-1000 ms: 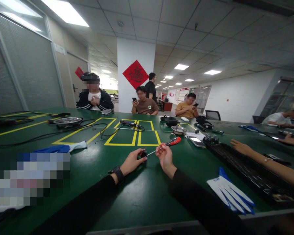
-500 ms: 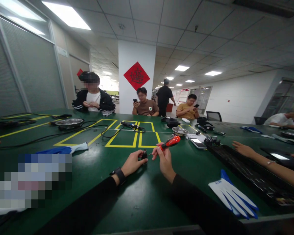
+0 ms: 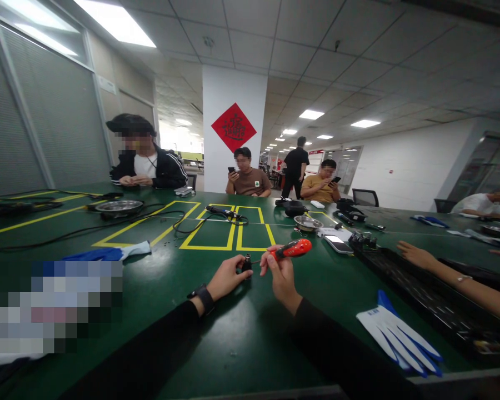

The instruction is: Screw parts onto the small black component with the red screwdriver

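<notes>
Between the thumb and fingers of my left hand (image 3: 229, 276) stands a small black cylindrical part (image 3: 247, 263) with a metallic top, upright just over the green table (image 3: 250, 333). My right hand (image 3: 281, 272) is closed around a red-and-black screwdriver (image 3: 295, 249), its handle pointing right. The thin shaft runs left to the side of the black part; whether its tip sits in a screw is too small to tell. A dark band circles my left wrist.
White-and-blue gloves (image 3: 395, 333) lie at the right, beside a long black tray (image 3: 425, 294) of parts. A co-worker's arm (image 3: 454, 272) reaches over that tray. Beyond are a phone (image 3: 337, 244), metal bowls (image 3: 308, 223) and a cabled tool (image 3: 220, 210). Another glove (image 3: 108, 253) is at left.
The screwdriver handle has swung slightly down and right, lying closer to level. My left hand still holds the black part in nearly the same place.
</notes>
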### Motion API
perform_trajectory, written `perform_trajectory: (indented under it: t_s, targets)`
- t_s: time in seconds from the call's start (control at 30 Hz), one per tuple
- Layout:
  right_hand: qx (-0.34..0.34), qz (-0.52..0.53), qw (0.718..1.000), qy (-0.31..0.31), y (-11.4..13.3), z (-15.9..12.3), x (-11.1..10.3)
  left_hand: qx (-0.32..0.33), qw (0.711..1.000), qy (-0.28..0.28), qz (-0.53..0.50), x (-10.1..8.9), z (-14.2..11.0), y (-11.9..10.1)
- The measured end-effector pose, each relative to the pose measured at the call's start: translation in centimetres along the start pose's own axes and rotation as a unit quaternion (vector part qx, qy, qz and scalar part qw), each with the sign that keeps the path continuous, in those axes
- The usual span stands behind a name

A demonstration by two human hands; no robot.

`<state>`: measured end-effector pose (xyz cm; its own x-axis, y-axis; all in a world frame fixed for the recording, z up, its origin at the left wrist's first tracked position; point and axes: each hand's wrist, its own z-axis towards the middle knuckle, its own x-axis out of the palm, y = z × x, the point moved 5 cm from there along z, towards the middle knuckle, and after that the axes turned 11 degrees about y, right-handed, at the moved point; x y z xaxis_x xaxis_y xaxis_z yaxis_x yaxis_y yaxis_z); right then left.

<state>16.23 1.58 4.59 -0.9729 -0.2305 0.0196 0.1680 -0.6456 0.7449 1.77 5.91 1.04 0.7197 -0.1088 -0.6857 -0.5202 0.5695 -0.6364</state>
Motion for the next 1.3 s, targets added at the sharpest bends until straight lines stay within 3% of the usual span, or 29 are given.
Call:
perform_trajectory:
  t_s: [0.23, 0.77, 1.03, 1.3]
  targets:
    - [0.023, -0.031, 0.998, 0.044, -0.8, 0.0, 0.4, -0.005, 1.000, -0.004, -0.020, 0.0, 0.0, 0.0]
    - [-0.007, -0.058, 0.997, 0.047, -1.3, 0.0, 0.3, 0.021, 1.000, 0.005, -0.005, 0.4, -0.1, 0.3]
    - [-0.003, -0.034, 0.999, 0.035, -1.4, 0.0, 0.2, -0.001, 0.999, 0.016, -0.031, 0.1, 0.1, 0.1]
    - [-0.010, 0.056, 0.998, 0.026, -0.5, 0.2, 0.3, 0.007, 0.999, 0.010, -0.032, 0.1, -0.1, 0.0]
